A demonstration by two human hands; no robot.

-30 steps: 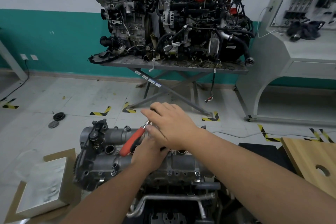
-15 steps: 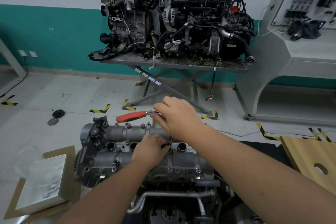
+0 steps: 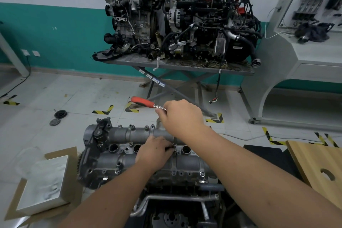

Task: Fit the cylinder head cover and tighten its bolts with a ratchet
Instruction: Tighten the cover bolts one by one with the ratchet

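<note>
Two hands are working over the cylinder head cover (image 3: 129,155), which is sitting on top of the engine directly below the camera, at the lower middle of the view; its near edge and the engine beneath are partly hidden by both forearms. The right hand (image 3: 182,117) is gripping the head end of the ratchet (image 3: 146,103), its fingers curled around it so the head itself is hidden, while the red handle is sticking out to the left, raised above the cover. A thin extension bar (image 3: 174,141) is dropping from under that hand to the cover's middle, though the bolt it meets is too small and shaded to make out. The left hand (image 3: 154,151) is resting on the cover, its fingers pinching the lower end of the bar; their tips are hard to separate from the dark metal. Left of the cover, an open cardboard box (image 3: 41,181) is lying on the floor, cut off at the frame's edge. On the right, a wooden board (image 3: 318,163) with a round hole is running out of view. Farther back, two larger engines (image 3: 177,15) are crowding a grey surface (image 3: 185,66) on crossed legs.
</note>
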